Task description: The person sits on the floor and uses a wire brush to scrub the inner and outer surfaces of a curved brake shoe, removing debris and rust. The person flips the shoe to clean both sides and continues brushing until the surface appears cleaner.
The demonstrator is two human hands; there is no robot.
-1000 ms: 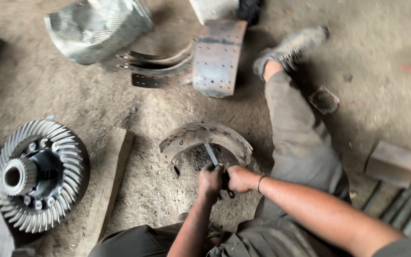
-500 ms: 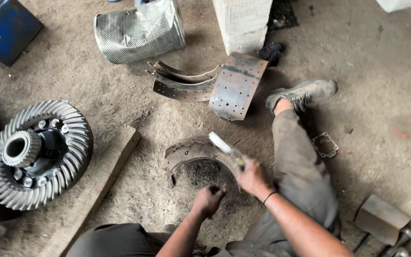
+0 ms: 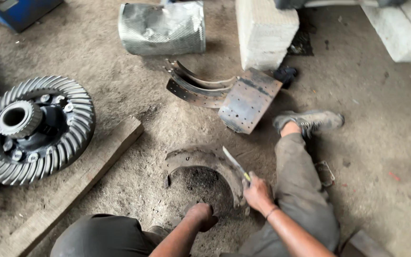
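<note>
A curved rusty brake shoe (image 3: 200, 161) lies arched on the dirt floor in front of me. My right hand (image 3: 258, 194) grips a flat metal blade tool (image 3: 235, 163) whose tip points up and left over the shoe's right end. My left hand (image 3: 201, 214) is closed, pressing on the ground just below the shoe's arch, near a dark patch of dirt. Whether it holds anything is not visible. My right leg (image 3: 300, 181) stretches out to the right, with the shoe (image 3: 310, 120) on that foot.
A large ring gear assembly (image 3: 32, 127) sits at the left beside a wooden plank (image 3: 72, 188). More brake shoes (image 3: 229, 97), a mesh cylinder (image 3: 162, 28) and a white block (image 3: 265, 31) lie farther away. A blue box (image 3: 20, 9) is at the top left.
My hands have come apart: the right hand lifted the blade tool off the shoe to the right, and the left hand dropped to the ground below the arch. The view shifted down.
</note>
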